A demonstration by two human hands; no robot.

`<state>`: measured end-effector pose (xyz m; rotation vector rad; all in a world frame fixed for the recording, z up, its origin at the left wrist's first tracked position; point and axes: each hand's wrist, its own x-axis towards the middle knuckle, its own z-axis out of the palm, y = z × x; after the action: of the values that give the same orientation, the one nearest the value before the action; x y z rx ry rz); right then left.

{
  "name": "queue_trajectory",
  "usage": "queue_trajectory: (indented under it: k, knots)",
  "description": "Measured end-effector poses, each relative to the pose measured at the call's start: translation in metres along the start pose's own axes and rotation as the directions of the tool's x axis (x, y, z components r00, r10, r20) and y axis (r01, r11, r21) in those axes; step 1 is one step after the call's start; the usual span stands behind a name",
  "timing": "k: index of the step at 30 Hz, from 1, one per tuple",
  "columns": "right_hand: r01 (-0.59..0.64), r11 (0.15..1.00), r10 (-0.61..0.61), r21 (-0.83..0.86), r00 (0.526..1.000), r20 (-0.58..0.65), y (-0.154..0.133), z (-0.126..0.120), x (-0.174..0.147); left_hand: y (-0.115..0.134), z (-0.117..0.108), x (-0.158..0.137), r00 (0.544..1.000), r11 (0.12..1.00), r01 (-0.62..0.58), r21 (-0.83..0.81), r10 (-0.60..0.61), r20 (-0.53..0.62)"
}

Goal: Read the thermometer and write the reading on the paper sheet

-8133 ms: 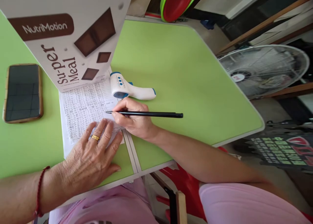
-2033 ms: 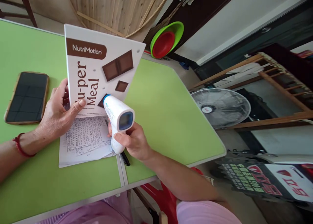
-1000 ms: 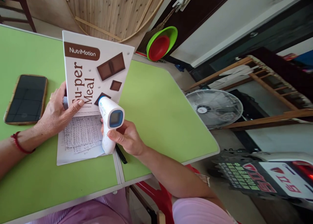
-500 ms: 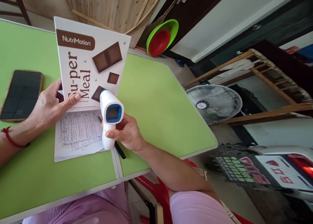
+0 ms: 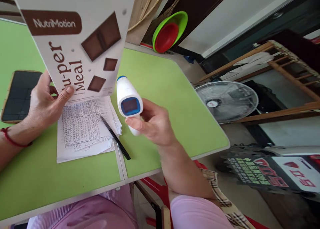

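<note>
Thermometer: the white thermometer is held above the table by the right hand, just right of the box's lower right corner and apart from it; its blue-rimmed screen is turned back towards the wearer.
Right grip: the handle is closed around by the fingers, and the thumb is pressed just below the screen.
Box: the white box, printed "NutriMotion" and "Meal", is held up and tilted; whether the papers are touched by its lower edge cannot be told.
Left grip: the box's lower left edge is pinched by the left hand, with the thumb laid over the lettering and the fingers tucked behind.
Box contents: hidden from view.
Basins: a red basin is nested inside a green basin beyond the far edge of the table.
Table: on the green table, handwritten papers are stacked below the box; a black pen is laid slantwise across their right edge; a phone is partly covered by the left hand.
Arms: the right forearm is angled up from the lower right; the left is brought in from the left edge, its wrist ringed by a red bracelet.
</note>
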<state>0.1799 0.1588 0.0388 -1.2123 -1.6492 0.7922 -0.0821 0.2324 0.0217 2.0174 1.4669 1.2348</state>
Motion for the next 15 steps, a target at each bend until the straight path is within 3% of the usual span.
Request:
queue_trajectory:
  k: [3, 7, 12, 15]
  knots:
    - [-0.009, 0.942, 0.016, -0.334, 1.000, 0.020, 0.008, -0.012, 0.006, -0.006, 0.001, 0.003, 0.999, 0.995, -0.005, 0.097, 0.010, -0.048]
    - [-0.026, 0.780, 0.088, -0.626, 0.994, 0.069, 0.030, -0.009, 0.011, -0.017, 0.003, 0.005, 1.000, 0.996, -0.022, 0.084, 0.023, -0.014]
    - [-0.039, 0.634, 0.151, -0.773, 0.986, 0.074, 0.046, -0.001, 0.014, -0.029, 0.005, 0.005, 0.992, 0.988, -0.124, 0.088, 0.124, 0.012]
    - [-0.009, 0.598, 0.083, -0.802, 0.995, 0.051, 0.043, -0.001, 0.013, -0.033, 0.006, 0.006, 0.995, 0.983, -0.103, 0.153, 0.104, 0.005]
